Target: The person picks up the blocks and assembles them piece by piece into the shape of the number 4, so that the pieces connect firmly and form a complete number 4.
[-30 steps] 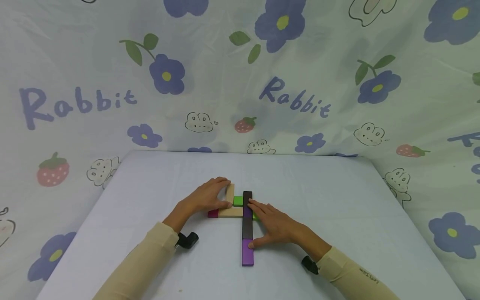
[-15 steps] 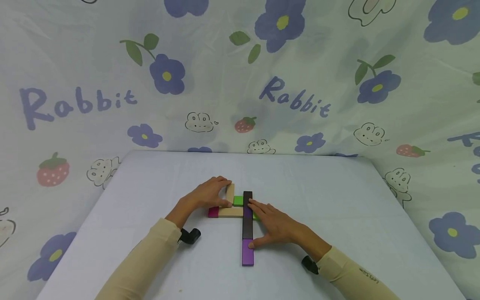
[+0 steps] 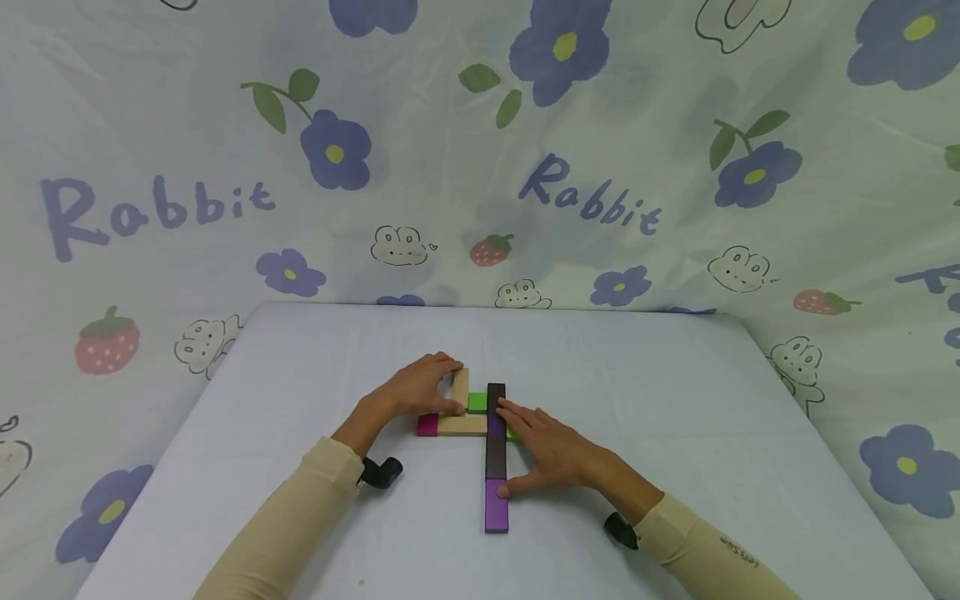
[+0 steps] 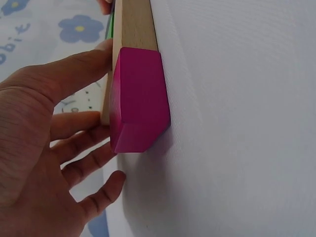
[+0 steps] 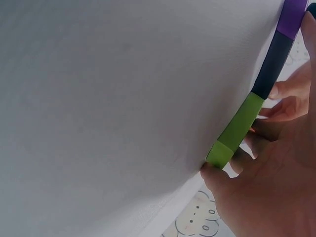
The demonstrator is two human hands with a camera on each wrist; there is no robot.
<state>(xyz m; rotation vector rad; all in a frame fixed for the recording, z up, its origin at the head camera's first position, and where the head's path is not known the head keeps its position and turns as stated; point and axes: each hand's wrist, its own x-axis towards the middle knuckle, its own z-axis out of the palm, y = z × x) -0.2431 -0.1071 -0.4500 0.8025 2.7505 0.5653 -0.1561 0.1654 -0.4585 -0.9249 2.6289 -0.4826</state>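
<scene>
Flat coloured blocks lie joined on the white table. My left hand (image 3: 418, 387) pinches a plain wooden block (image 3: 461, 385) lengthwise, thumb at its near end and index finger at its far end. Just in front lies a second wooden block (image 3: 461, 427), with a magenta block (image 4: 140, 89) at its left end. A green block (image 3: 477, 402) sits between the pinched block and a dark row. That row has dark blocks (image 3: 496, 458), a deep purple one and a bright purple block (image 3: 497, 506) nearest me. My right hand (image 3: 555, 446) rests along it, fingers spread, beside a light green block (image 5: 241, 116).
The white-covered table (image 3: 637, 358) has its far edge against a hanging cloth (image 3: 442, 167) printed with flowers and rabbits. A black wrist camera (image 3: 382, 472) sits at the left cuff, another wrist camera (image 3: 620, 530) at the right.
My left forearm and wrist have shifted slightly to the right, while the fingers stay at the wooden block. The right hand and the blocks have not visibly moved.
</scene>
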